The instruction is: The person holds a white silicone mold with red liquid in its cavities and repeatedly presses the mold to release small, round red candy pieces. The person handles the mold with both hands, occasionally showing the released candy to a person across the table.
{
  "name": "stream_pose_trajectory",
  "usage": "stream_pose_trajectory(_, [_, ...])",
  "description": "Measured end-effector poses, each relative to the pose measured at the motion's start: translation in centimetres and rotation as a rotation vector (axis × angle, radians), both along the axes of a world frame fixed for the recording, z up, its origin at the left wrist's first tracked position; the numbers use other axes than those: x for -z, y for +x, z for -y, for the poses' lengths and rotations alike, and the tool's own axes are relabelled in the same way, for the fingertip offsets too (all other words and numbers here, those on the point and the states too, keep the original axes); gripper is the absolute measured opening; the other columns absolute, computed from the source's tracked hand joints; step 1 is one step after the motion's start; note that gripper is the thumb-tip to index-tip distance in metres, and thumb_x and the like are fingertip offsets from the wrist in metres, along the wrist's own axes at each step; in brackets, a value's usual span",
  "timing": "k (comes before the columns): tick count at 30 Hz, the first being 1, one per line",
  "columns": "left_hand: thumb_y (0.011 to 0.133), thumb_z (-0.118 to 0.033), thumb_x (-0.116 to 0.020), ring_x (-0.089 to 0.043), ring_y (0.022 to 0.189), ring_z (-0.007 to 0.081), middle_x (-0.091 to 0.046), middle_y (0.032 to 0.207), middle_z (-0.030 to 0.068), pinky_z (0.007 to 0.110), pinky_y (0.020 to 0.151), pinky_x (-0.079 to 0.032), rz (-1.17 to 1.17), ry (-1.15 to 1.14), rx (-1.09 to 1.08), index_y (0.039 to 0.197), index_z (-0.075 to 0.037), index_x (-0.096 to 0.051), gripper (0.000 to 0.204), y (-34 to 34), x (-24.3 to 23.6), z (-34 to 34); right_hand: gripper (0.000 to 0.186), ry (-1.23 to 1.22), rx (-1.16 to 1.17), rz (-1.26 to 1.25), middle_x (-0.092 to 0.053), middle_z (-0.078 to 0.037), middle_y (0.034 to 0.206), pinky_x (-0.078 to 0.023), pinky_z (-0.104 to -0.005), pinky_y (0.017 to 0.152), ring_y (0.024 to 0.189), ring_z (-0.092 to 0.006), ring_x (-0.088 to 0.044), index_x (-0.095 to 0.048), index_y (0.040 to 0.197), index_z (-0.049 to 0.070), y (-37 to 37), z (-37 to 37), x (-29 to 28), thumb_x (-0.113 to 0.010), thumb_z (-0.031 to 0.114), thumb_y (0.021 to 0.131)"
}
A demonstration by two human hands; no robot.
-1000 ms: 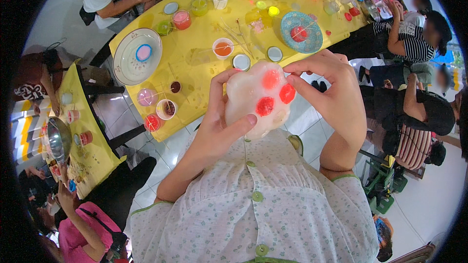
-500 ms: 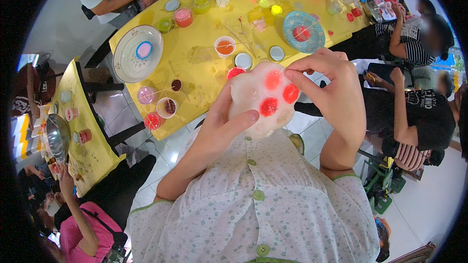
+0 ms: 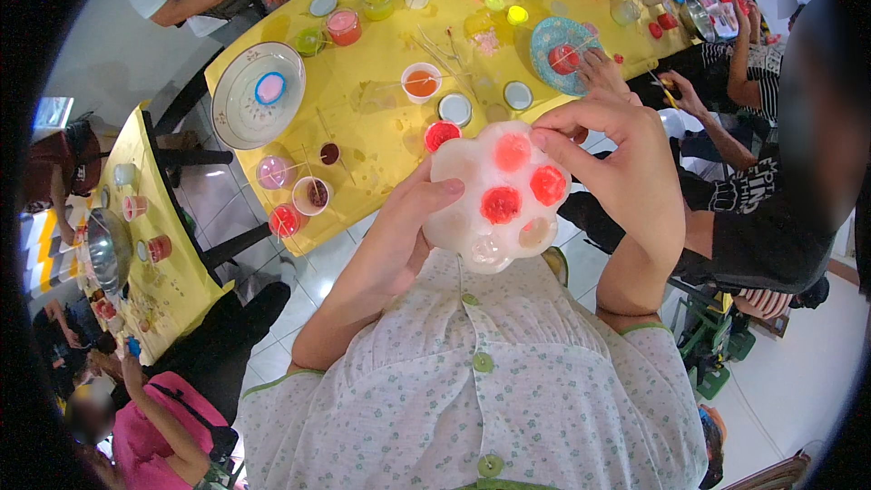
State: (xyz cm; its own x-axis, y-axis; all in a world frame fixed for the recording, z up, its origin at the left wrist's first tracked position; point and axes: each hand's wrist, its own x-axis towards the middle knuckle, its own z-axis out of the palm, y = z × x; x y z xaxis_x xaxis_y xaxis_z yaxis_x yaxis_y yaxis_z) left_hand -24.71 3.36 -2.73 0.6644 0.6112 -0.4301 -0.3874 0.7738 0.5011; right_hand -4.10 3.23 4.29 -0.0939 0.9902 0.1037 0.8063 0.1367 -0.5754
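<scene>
Held in front of my chest is a whitish, translucent flower-shaped mold (image 3: 485, 168) with round hollows, which looks like silicone. Bright red material fills some of the hollows; others look pale. My left hand (image 3: 406, 222) is closed around the mold's left side, thumb on its upper face and fingers beneath. At the upper right rim, my right hand (image 3: 631, 168) pinches with thumb and forefinger, its other fingers curled. Just beyond the mold's left edge sits a small red round piece (image 3: 442, 135) on the yellow-covered table (image 3: 363, 150).
A white bowl (image 3: 231, 127) with a blue-rimmed pink piece stands left. Nearby are a cup of orange liquid (image 3: 421, 83), metal lids (image 3: 455, 109), thin sticks and jars of red (image 3: 344, 27) and green. A co-worker's hand (image 3: 606, 77) reaches to a blue plate (image 3: 544, 45).
My left thumb has slid back toward the mold's left edge, and the mold has tipped to show more of its face. A co-worker's hand has come in at the blue plate.
</scene>
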Motion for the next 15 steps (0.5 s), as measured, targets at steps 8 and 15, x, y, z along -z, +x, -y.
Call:
stream_pose_trajectory(8, [0.088, -0.023, -0.054, -0.051, 0.119, 0.0184, -0.051, 0.13, 0.0086, 0.034, 0.099, -0.042, -0.009, 0.044, 0.021, 0.138, -0.004, -0.035, 0.057, -0.3, 0.8, 0.0, 0.015, -0.101, 0.01, -0.049, -0.065, -0.007, 0.073, -0.04, -0.0283, 0.069, 0.065, -0.0138, -0.055, -0.071, 0.086, 0.002, 0.4, 0.2, -0.1, -0.073, 0.01, 0.073])
stream_pose_trajectory(15, [0.088, -0.024, -0.054, -0.051, 0.119, 0.0183, -0.05, 0.131, 0.0081, 0.033, 0.099, -0.042, -0.024, 0.051, 0.019, 0.139, -0.004, -0.034, 0.058, -0.4, 0.9, -0.1, 0.022, -0.039, -0.102, 0.085, -0.065, -0.005, 0.072, -0.037, -0.0288, 0.072, 0.067, -0.015, -0.055, -0.072, 0.092, 0.006, 0.9, 0.5, -0.6, -0.074, 0.012, 0.071])
